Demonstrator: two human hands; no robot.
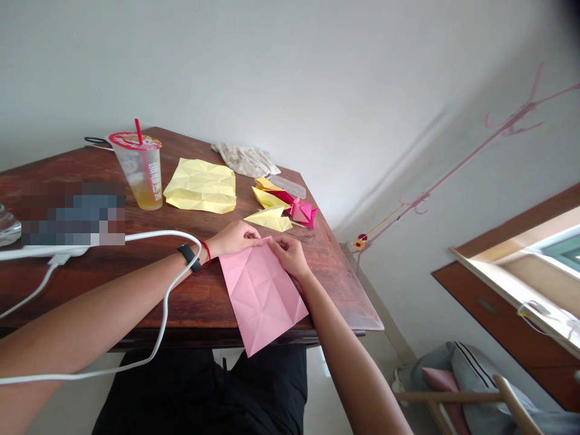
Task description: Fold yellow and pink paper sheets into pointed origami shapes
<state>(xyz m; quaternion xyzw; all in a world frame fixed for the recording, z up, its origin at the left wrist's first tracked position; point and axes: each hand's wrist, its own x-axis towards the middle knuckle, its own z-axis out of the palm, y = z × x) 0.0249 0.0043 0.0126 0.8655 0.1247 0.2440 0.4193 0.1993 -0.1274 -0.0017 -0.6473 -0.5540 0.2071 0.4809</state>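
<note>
A creased pink sheet of paper (pixel 263 290) hangs partly over the front edge of the wooden table (pixel 190 296). My left hand (pixel 235 238) pinches its far edge, with a dark band and a red string on that wrist. Close beside it, my right hand (pixel 290 255) grips the same edge near the far corner. Crease lines cross the whole sheet in a triangular pattern. Just beyond my hands lie pale yellow folded paper pieces (pixel 272 219) and a bright pink folded paper figure (pixel 302 210).
A creased yellow sheet (pixel 202 186) lies near a plastic drink cup (pixel 140 172) with a red straw. A crumpled cloth (pixel 247 160) rests at the back. A white cable (pixel 165 302) loops across my left forearm. Right of the table stands a pink coat rack (pixel 457 169).
</note>
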